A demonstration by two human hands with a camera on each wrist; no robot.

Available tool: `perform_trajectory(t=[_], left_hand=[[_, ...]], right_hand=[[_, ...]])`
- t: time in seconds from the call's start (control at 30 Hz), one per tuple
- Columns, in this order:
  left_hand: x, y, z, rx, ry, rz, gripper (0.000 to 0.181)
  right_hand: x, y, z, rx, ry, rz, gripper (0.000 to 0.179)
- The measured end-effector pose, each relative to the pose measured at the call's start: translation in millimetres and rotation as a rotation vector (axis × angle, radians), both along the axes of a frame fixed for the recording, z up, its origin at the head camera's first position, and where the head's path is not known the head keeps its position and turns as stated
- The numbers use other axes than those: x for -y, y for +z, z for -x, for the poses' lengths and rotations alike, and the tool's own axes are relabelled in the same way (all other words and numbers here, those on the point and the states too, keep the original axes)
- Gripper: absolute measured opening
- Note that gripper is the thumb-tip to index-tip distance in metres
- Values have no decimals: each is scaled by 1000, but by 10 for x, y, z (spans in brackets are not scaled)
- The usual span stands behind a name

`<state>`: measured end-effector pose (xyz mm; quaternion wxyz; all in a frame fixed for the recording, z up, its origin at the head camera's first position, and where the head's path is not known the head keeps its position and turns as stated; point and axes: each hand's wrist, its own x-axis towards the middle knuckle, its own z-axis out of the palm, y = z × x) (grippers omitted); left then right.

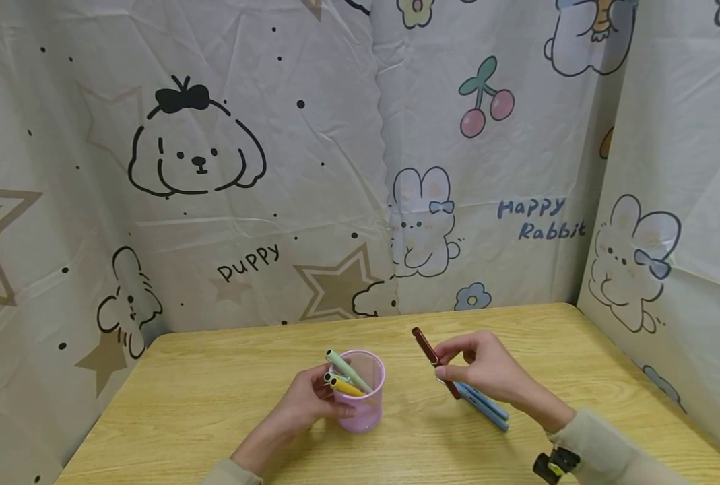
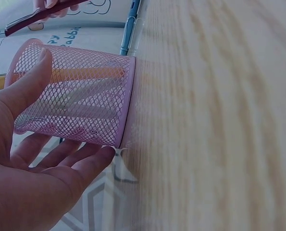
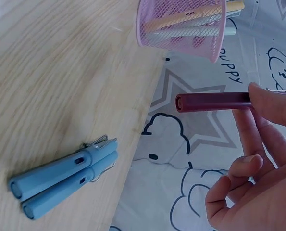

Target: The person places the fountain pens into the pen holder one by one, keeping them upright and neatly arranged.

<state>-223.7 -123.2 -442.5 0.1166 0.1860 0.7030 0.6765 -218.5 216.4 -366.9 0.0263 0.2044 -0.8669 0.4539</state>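
A pink mesh pen cup (image 1: 361,412) stands upright on the table, holding a yellow pen (image 1: 346,386) and light green pens (image 1: 349,370). My left hand (image 1: 302,407) grips the cup, thumb on the near side and fingers round the other, as the left wrist view (image 2: 51,180) also shows. In my right hand (image 1: 487,367) a dark red pen (image 3: 212,101) is pinched between thumb and fingers, tilted and lifted above the table. Below that hand, two blue pens (image 3: 61,175) with metal clips lie side by side on the tabletop.
The light wooden table (image 1: 214,377) ends at a back edge against a white cloth backdrop (image 1: 329,168) printed with cartoon animals, stars and cherries. Cloth also hangs at the left and right sides. A dark watch-like device (image 1: 555,465) sits by the right sleeve.
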Motion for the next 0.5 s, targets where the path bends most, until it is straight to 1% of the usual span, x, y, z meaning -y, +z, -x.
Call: perform_trajectory(t=[0.5], left_hand=[[3, 5, -1, 13, 8, 7, 80]], right_hand=[[207, 75, -4, -19, -31, 91, 22]])
